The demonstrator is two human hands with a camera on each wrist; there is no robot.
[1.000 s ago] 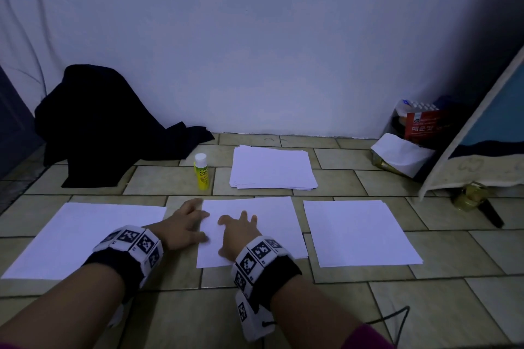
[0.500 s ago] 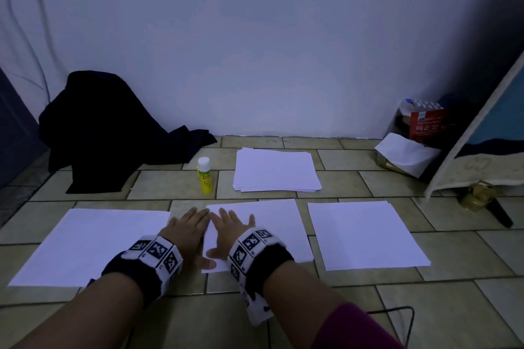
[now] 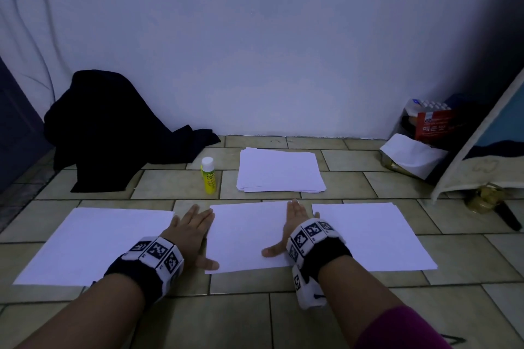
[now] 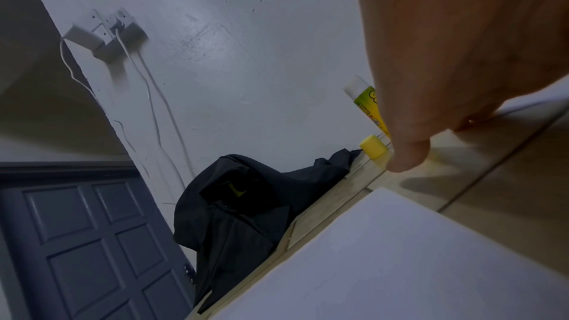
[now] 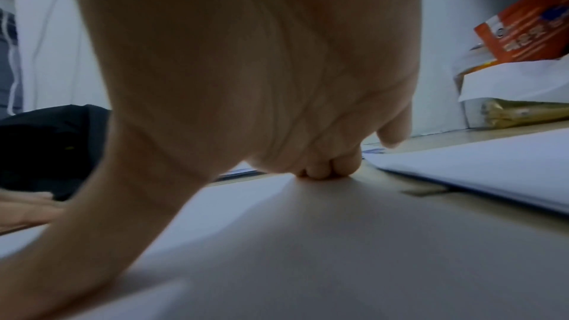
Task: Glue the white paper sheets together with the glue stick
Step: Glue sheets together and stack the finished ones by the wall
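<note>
Both hands flat, fingers straight. Left hand presses middle sheet at 9 o'clock edge, right hand at 3 o'clock edge. Capped glue stick upright on floor at 11 o'clock of sheet, beside paper stack.

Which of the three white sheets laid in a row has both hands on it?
The middle sheet. The left hand lies flat at its left edge and the right hand along its right edge; the left sheet and right sheet lie untouched.
</note>
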